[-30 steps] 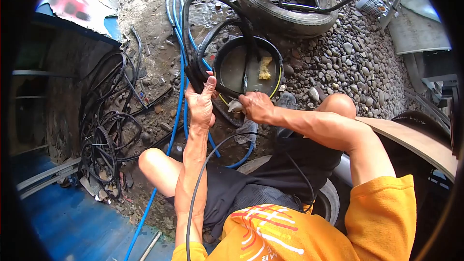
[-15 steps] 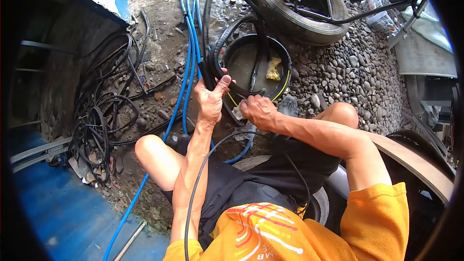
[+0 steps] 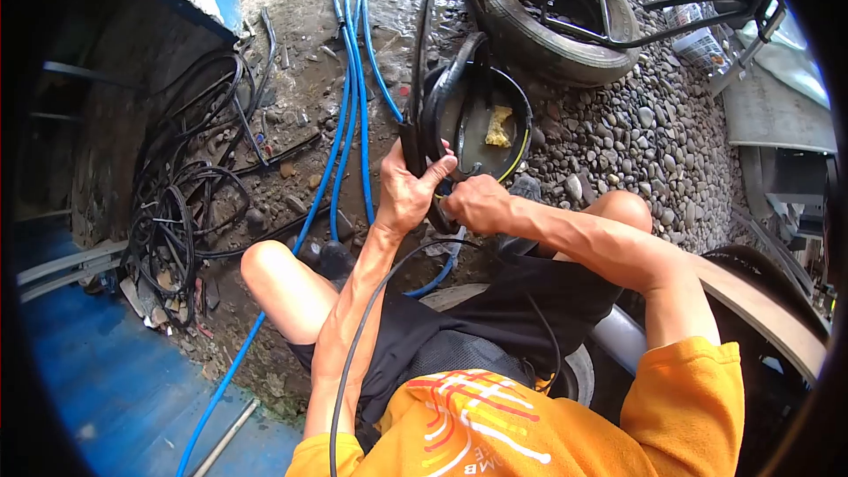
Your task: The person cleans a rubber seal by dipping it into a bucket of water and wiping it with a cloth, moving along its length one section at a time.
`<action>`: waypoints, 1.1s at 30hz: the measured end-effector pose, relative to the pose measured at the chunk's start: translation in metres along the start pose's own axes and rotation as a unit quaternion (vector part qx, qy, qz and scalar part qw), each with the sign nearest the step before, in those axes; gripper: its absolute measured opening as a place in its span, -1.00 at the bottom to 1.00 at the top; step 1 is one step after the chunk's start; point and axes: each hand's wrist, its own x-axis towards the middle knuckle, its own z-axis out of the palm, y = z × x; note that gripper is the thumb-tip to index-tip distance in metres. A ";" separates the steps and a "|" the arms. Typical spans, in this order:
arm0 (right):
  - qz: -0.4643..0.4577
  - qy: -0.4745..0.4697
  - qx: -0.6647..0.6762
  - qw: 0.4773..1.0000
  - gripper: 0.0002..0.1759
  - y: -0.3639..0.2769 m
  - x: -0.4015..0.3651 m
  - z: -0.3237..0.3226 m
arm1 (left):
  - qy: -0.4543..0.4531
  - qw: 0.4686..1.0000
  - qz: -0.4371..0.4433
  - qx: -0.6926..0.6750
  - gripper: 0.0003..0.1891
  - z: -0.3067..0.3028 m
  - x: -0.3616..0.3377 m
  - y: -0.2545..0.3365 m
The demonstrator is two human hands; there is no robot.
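A long black inner tube (image 3: 419, 62) is gathered in loops, standing above and partly over a round black basin of water (image 3: 527, 115). My left hand (image 3: 411, 190) is wrapped round the tube's near side, thumb on top. Close beside it, my right hand (image 3: 480, 204) is closed at the lower part of the loops, its fingertips mostly hidden. A yellow sponge (image 3: 498, 126) sits inside the basin, toward its right side.
Blue hoses (image 3: 343, 137) run along the ground left of my hands. Tangled black cables (image 3: 181, 212) lie farther left. A worn tyre (image 3: 556, 49) rests beyond the basin under a black metal frame (image 3: 636, 38). Pebbles (image 3: 654, 137) cover the ground on the right.
The inner tube loops have shifted right and look narrower, turned more edge-on. My left hand has moved right, closer to my right hand, which has dipped slightly.
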 end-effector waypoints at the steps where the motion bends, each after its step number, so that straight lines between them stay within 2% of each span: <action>1: 0.002 0.002 -0.042 0.999 -0.88 -0.002 0.002 0.005 | -0.010 1.000 -0.006 -0.017 -0.77 0.005 -0.003 0.003; 3: 0.009 -0.016 -0.107 0.994 -0.87 -0.006 0.007 0.015 | -0.023 1.000 0.002 0.002 -0.78 0.009 -0.007 0.005; 7: 0.134 0.028 -0.169 0.976 -0.83 -0.023 0.013 0.029 | -0.037 0.999 0.016 0.021 -0.77 0.014 -0.011 0.006; 10: 0.095 0.036 -0.129 0.986 -0.82 -0.014 0.018 0.039 | -0.037 0.999 0.026 0.020 -0.74 0.015 -0.012 0.005; 12: 0.032 0.050 -0.081 0.995 -0.85 0.003 0.018 0.046 | -0.030 0.998 0.048 0.035 -0.74 0.015 -0.010 0.003; 14: -0.028 0.047 -0.015 0.998 -0.82 0.005 0.003 0.021 | -0.031 0.998 0.038 0.049 -0.74 0.015 -0.007 0.008; 16: -0.007 0.029 0.047 0.998 -0.80 0.001 -0.001 0.009 | -0.036 0.998 0.029 0.049 -0.75 0.013 -0.005 0.012; 19: 0.023 -0.063 0.141 0.988 -0.85 -0.001 -0.014 -0.028 | -0.049 0.998 0.008 0.049 -0.76 0.005 -0.002 0.015; 20: 0.061 -0.025 0.151 0.986 -0.85 0.009 -0.013 -0.023 | -0.046 0.999 0.005 0.025 -0.77 0.003 -0.001 0.014; 22: 0.066 -0.044 0.162 0.984 -0.76 0.023 -0.018 -0.048 | -0.037 0.999 0.000 -0.023 -0.77 -0.003 0.000 0.012; 24: 0.072 -0.072 0.204 0.974 -0.64 0.047 -0.019 -0.070 | -0.040 0.999 -0.012 -0.001 -0.78 -0.011 0.000 0.011; 25: 0.062 -0.064 0.166 0.982 -0.62 0.062 -0.014 -0.073 | -0.042 0.999 -0.014 0.007 -0.78 -0.013 -0.001 0.013; 28: 0.212 0.066 0.168 0.961 -0.67 0.094 0.009 -0.067 | -0.052 0.998 -0.036 -0.016 -0.80 -0.010 0.001 0.019; 31: 0.338 0.133 0.252 0.897 -0.70 0.100 0.029 -0.059 | -0.044 0.996 -0.042 -0.065 -0.82 -0.011 0.004 0.017; 33: 0.330 0.157 0.260 0.894 -0.68 0.103 0.041 -0.044 | -0.025 0.995 -0.047 -0.089 -0.84 -0.016 0.004 0.012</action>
